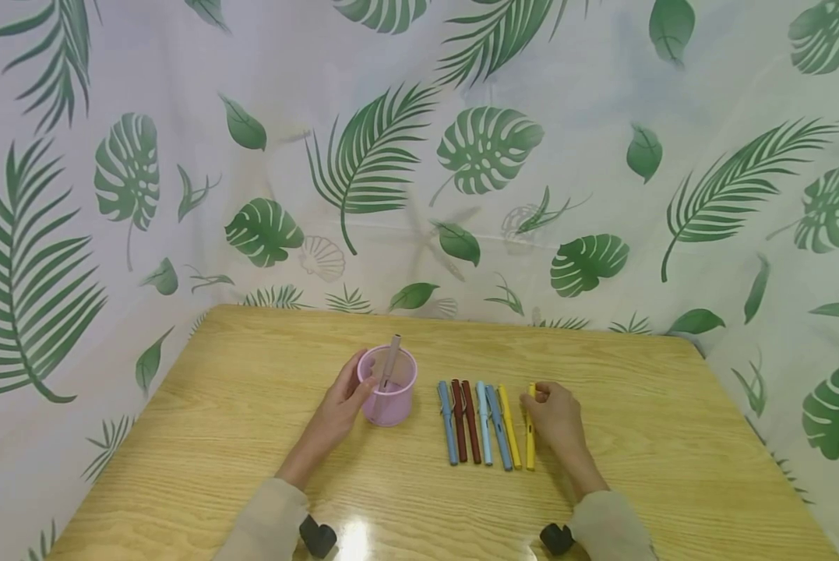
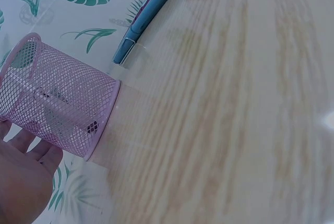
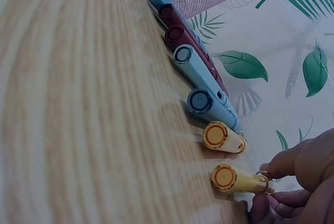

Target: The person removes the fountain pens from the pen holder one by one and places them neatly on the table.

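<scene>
A pink mesh cup (image 1: 389, 387) stands on the wooden table (image 1: 251, 436) with one pinkish pen (image 1: 391, 361) upright in it. My left hand (image 1: 358, 379) grips the cup's left side, thumb near the rim; in the left wrist view the fingers (image 2: 31, 148) lie against the mesh cup (image 2: 57, 109). To the right of the cup lie several pens in a row: blue (image 1: 447, 425), two dark red (image 1: 464, 421), light blue (image 1: 484, 425), blue (image 1: 499, 430) and yellow (image 1: 509, 427). My right hand (image 1: 534, 396) pinches the far end of the outermost yellow pen (image 1: 530, 436), which lies on the table (image 3: 237, 178).
A leaf-print curtain (image 1: 419, 156) walls in the table at the back and on both sides. Bare wood (image 1: 671, 436) stretches to the right of the pens and left of the cup. Black wrist mounts (image 1: 317, 536) show at the near edge.
</scene>
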Demonstrator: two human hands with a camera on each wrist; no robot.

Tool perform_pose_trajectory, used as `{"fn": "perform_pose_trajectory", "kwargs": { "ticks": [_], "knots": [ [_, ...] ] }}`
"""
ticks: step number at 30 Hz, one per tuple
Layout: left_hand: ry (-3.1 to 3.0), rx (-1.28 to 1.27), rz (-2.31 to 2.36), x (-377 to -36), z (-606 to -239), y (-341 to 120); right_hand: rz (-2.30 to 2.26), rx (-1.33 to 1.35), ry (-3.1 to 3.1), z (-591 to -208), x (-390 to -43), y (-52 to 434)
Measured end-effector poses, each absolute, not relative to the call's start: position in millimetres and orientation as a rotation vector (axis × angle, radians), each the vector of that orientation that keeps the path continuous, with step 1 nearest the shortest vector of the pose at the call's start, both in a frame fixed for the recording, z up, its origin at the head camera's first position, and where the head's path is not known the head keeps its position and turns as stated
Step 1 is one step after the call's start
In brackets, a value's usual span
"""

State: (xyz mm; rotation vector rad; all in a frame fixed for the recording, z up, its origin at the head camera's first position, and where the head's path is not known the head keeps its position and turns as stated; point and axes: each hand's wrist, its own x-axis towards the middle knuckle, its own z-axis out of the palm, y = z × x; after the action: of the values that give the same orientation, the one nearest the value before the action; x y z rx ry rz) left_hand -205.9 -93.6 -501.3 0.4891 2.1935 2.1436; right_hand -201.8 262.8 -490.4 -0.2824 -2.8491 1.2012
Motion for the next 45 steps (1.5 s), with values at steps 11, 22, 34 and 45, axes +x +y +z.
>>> {"fn": "perform_pose_trajectory", "kwargs": {
  "ticks": [11, 22, 34, 45],
  "knots": [
    [2.206, 0.48, 2.129, -204.2, -501.6, -94.0, 1.182, -0.262, -2.842, -492.0, -199.2, 260.4],
    [2.21, 0.504, 2.121, -205.5, -500.8, -94.5, 1.196, -0.256, -2.681, -484.2, -200.7, 255.6],
    [2.199, 0.505, 2.143, -207.3, -502.3, -95.8, 1.529, -0.137, -2.44, -471.9, -213.5, 215.5],
    [2.223, 0.487, 2.114, -205.4, -502.8, -95.7, 1.849, 0.02, -2.279, -449.5, -220.4, 157.0]
  ]
}}
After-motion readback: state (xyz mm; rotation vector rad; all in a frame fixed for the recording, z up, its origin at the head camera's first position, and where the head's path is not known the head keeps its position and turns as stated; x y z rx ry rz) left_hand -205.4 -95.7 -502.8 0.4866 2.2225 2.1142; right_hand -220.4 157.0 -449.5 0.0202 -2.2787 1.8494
